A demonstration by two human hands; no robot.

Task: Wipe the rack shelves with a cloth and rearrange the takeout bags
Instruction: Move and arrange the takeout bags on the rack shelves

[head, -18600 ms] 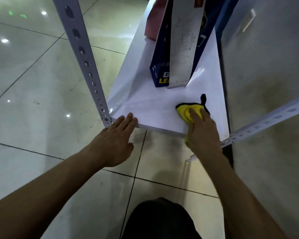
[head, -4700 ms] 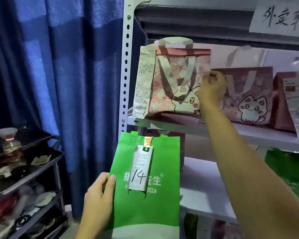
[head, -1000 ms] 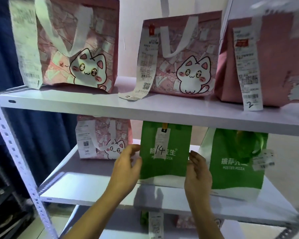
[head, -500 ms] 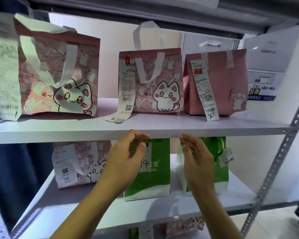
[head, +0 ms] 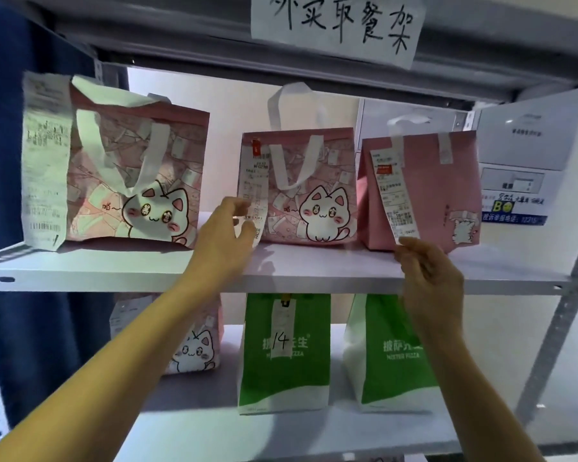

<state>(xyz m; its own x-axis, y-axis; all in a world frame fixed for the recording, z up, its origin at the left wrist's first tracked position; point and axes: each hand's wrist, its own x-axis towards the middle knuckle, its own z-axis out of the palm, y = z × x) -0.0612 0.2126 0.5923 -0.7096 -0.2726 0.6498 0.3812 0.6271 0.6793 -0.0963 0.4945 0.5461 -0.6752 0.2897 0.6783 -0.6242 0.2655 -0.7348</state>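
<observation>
Both hands have risen from the green bags: my left hand point(head: 224, 235) pinches the middle pink cat-print bag's point(head: 301, 191) receipt; right hand point(head: 429, 278) fingers pinch the plain pink bag's point(head: 447, 195) receipt.

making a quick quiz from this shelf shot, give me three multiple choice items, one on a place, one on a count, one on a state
1. Where does the green bag marked 14 stand?
A. on the upper shelf
B. on the lower shelf, left of the other green bag
C. on the floor

2. How many pink bags stand on the upper shelf?
A. two
B. three
C. five

3. What is the right hand doing?
A. pinching the end of the receipt on the plain pink bag
B. wiping with a cloth
C. hanging idle

Answers: 1 B, it sits under the upper shelf beside its green twin. 2 B, two cat-print bags and one plain one show there. 3 A, its fingertips meet the strip's lower end.
</observation>
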